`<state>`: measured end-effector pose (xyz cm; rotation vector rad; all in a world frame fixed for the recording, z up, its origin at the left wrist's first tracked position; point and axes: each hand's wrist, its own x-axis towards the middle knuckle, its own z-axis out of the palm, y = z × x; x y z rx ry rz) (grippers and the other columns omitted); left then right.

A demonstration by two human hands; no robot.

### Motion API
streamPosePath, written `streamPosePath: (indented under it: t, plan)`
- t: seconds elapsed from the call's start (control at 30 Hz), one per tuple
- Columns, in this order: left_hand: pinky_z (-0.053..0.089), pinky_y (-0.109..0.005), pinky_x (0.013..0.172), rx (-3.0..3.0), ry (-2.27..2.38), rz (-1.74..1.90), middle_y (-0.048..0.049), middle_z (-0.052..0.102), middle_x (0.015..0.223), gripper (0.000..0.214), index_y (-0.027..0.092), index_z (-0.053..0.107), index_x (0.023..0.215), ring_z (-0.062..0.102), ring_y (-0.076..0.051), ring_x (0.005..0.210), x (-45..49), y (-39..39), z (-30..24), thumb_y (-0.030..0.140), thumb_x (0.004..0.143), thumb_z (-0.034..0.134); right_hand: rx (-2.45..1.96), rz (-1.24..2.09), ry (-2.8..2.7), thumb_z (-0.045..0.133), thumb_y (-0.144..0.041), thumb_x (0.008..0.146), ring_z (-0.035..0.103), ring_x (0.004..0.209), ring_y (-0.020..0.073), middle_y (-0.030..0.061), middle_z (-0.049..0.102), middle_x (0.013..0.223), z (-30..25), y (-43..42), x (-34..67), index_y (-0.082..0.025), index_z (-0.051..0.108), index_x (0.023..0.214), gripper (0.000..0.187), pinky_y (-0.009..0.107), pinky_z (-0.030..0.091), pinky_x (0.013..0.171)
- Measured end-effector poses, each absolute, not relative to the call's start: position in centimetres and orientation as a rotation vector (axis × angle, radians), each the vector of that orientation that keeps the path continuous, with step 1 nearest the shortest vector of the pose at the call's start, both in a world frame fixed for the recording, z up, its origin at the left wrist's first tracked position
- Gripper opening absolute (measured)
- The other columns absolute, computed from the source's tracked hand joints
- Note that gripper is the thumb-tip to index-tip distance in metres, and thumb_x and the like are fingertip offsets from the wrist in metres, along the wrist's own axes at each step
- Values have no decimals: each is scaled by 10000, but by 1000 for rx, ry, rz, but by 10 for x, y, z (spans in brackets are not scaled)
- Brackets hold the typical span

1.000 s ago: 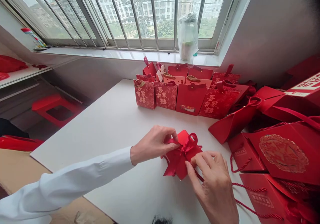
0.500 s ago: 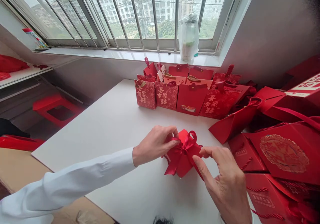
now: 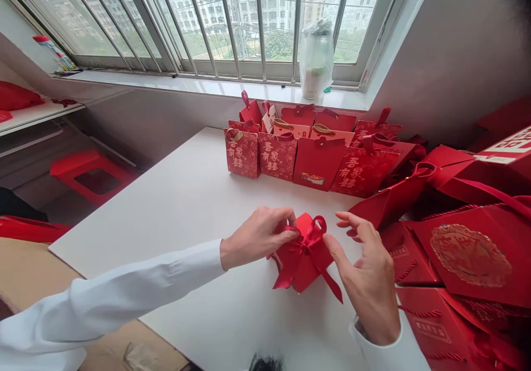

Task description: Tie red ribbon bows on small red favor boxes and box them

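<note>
A small red gift box [image 3: 305, 274] stands on the white table, with a red satin ribbon bow [image 3: 307, 245] tied on its top. One loop rises at the upper right, and two ribbon tails hang down the front. My left hand [image 3: 265, 231] pinches the bow's left loop between thumb and fingers. At the right of the box is my right hand [image 3: 365, 274], its thumb and fingers spread, with nothing between them. Its thumb tip is close to the right side of the bow; whether it touches I cannot tell.
Several red gift boxes [image 3: 277, 158] stand in rows at the table's back, below the window sill. Larger red gift bags [image 3: 460, 249] with rope handles crowd the right side. A wrapped jar [image 3: 316, 61] stands on the sill. A red stool [image 3: 91, 174] is at the left.
My right hand has let go of the right side of the bow and lifted up and away, its fingers opening. My left hand keeps its pinch on the left loop.
</note>
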<state>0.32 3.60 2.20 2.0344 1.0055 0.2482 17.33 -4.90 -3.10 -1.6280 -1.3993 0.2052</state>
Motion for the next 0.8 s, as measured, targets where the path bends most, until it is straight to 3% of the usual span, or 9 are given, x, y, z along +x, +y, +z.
streamPosePath:
  t: [0.1, 0.23, 0.43, 0.8]
  plan:
    - [337, -181, 451, 2000, 989, 220, 55, 507, 551, 135, 175, 512, 738, 446, -78, 473, 3, 37, 21, 249, 846, 476, -1543, -20, -1558, 526, -258, 909, 511, 914, 212, 48, 592, 980, -25, -60, 168, -231, 614, 1013, 138, 319, 442, 719]
    - [373, -185, 451, 1926, 971, 187, 41, 536, 598, 137, 176, 506, 761, 493, -89, 490, 2, 39, 19, 269, 849, 458, -1410, -74, -1759, 546, -158, 899, 473, 892, 202, 47, 581, 943, -20, -60, 158, -215, 644, 944, 122, 338, 434, 808]
    - [338, -180, 453, 1969, 961, 218, 57, 471, 556, 159, 174, 480, 708, 430, -78, 482, 2, 39, 19, 248, 847, 457, -1508, 2, -1787, 509, -136, 893, 444, 835, 208, 42, 586, 835, -24, -48, 146, -187, 612, 837, 128, 321, 438, 717]
    - [312, -178, 463, 1912, 983, 242, 53, 485, 596, 160, 165, 480, 683, 409, -70, 510, 2, 38, 15, 208, 836, 468, -1615, 3, -1874, 443, -99, 863, 410, 799, 238, 51, 529, 762, -35, -49, 141, -185, 541, 774, 158, 376, 403, 705]
